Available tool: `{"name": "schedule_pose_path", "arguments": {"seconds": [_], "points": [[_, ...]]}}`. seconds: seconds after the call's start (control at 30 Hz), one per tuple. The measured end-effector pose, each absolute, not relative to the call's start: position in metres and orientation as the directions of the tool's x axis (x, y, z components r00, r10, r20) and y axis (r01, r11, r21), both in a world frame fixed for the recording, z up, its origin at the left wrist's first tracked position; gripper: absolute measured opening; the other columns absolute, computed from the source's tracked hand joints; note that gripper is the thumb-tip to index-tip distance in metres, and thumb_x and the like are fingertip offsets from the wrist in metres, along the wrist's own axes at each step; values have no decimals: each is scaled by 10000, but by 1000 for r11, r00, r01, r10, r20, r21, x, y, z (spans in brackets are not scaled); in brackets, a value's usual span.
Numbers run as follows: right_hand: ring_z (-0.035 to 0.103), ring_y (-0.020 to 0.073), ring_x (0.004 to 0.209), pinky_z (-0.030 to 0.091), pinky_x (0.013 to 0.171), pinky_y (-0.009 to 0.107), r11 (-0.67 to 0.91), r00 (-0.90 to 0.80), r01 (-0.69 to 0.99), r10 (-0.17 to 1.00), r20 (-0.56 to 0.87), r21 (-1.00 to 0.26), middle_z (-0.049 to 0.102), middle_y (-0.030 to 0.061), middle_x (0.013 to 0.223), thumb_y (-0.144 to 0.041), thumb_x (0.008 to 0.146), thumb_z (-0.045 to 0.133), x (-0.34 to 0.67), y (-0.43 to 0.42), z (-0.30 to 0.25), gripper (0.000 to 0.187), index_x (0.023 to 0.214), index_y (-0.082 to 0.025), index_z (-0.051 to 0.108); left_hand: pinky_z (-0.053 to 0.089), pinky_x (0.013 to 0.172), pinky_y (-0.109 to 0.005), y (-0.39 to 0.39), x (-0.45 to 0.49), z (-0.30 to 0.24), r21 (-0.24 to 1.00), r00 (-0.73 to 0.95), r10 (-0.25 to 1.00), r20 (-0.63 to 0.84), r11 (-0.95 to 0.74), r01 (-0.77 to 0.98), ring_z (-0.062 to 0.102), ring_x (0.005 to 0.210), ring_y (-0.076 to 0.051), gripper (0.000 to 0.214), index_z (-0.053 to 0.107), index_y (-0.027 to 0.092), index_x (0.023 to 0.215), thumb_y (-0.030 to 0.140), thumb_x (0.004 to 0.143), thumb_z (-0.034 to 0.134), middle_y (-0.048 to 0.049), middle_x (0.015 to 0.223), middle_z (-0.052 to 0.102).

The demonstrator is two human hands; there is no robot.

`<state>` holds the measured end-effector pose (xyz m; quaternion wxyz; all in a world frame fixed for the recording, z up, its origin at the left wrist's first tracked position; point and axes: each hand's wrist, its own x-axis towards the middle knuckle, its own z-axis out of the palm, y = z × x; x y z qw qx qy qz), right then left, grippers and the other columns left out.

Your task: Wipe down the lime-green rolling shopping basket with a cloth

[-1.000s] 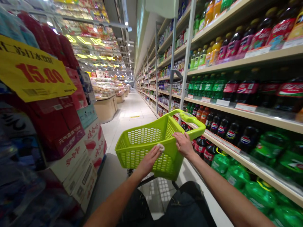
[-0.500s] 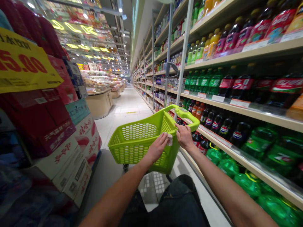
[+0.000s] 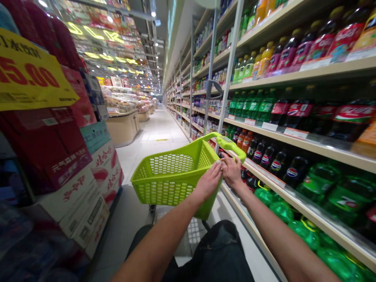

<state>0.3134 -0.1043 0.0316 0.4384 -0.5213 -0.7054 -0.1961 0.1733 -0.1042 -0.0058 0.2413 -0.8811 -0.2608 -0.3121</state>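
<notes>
A lime-green plastic shopping cart (image 3: 167,186) stands in front of me, turned sideways, its handle (image 3: 233,147) toward the shelves. My left hand (image 3: 209,180) lies against the cart's upper side near the back corner, fingers together over a small white tissue (image 3: 219,163), most of it hidden. Just right of it, my right hand (image 3: 232,170) is closed around the rear rim below the handle. The fingertips of both hands almost meet at that corner. The basket's visible inside holds nothing.
On the right, long shelves (image 3: 308,137) carry soda bottles, with large green bottles (image 3: 323,178) low down. Stacked drink cartons (image 3: 100,168) and a yellow price sign (image 3: 32,74) rise on the left. Ahead, a tiled aisle (image 3: 155,129) runs past display counters (image 3: 123,127).
My left hand has slid right and up along the cart's rim with the tissue, reaching my right hand. My right hand stays at the rear rim; the cart has shifted slightly left.
</notes>
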Motion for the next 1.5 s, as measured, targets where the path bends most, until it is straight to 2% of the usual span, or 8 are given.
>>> {"name": "schedule_pose_path", "arguments": {"seconds": [0.2, 0.43, 0.63, 0.8, 1.03, 1.33, 1.43, 1.5], "points": [[553, 177, 931, 235, 909, 367, 457, -97, 860, 583, 807, -227, 659, 44, 957, -263, 873, 250, 320, -108, 35, 411, 1243, -163, 398, 370, 1005, -346, -114, 158, -34, -280, 802, 310, 510, -822, 496, 181, 1309, -192, 373, 415, 93, 1225, 118, 857, 363, -119, 1338, 400], [553, 188, 933, 294, 822, 345, 468, -66, 839, 592, 804, -275, 668, 41, 950, -286, 878, 240, 325, -106, 41, 427, 1266, -163, 370, 289, 1057, -403, -107, 162, -5, -223, 681, 344, 647, -768, 600, 97, 1319, -222, 395, 370, 47, 1249, 102, 861, 327, -164, 1376, 322], [559, 178, 912, 267, 867, 350, 474, -123, 854, 587, 801, -216, 662, 38, 945, -269, 871, 260, 324, -109, 37, 408, 1236, -160, 408, 353, 1015, -363, -114, 132, -28, -277, 776, 349, 525, -792, 544, 145, 1313, -202, 403, 366, 114, 1264, 98, 863, 331, -99, 1350, 390], [553, 172, 903, 245, 896, 355, 435, -83, 879, 542, 836, -195, 655, 28, 932, -257, 857, 289, 317, -108, 31, 387, 1199, -179, 454, 305, 1046, -372, -105, 86, -29, -227, 664, 424, 616, -711, 665, 97, 1316, -196, 397, 390, 74, 1239, 63, 848, 331, -140, 1357, 362], [541, 180, 957, 218, 942, 378, 400, -124, 909, 522, 844, -113, 647, 33, 963, -236, 851, 308, 311, -106, 25, 371, 1178, -203, 481, 375, 1000, -346, -117, 62, -60, -230, 719, 474, 508, -730, 644, 186, 1300, -184, 421, 404, 121, 1235, 41, 824, 360, -97, 1326, 421], [524, 226, 993, 208, 971, 463, 343, -123, 937, 511, 851, -71, 624, 74, 1025, -238, 817, 388, 295, -112, 25, 333, 1112, -199, 538, 348, 1021, -369, -103, 28, -45, -87, 587, 473, 657, -726, 682, 138, 1312, -170, 496, 335, 106, 1286, -1, 803, 310, -138, 1328, 408], [460, 248, 1099, 229, 984, 472, 478, -233, 876, 533, 814, -62, 559, 107, 1156, -204, 780, 410, 267, -124, 23, 335, 1076, -179, 563, 335, 1029, -395, -108, 33, -48, 24, 484, 464, 742, -739, 673, 164, 1314, -166, 590, 251, 157, 1335, -28, 774, 274, -117, 1388, 316], [458, 223, 1114, 306, 969, 418, 647, -317, 742, 567, 761, -173, 539, 103, 1190, -191, 773, 384, 240, -129, 19, 368, 1100, -174, 554, 324, 1036, -406, -114, 39, -43, 83, 435, 437, 787, -774, 628, 176, 1314, -171, 637, 195, 183, 1355, -29, 758, 257, -101, 1424, 242]]}}
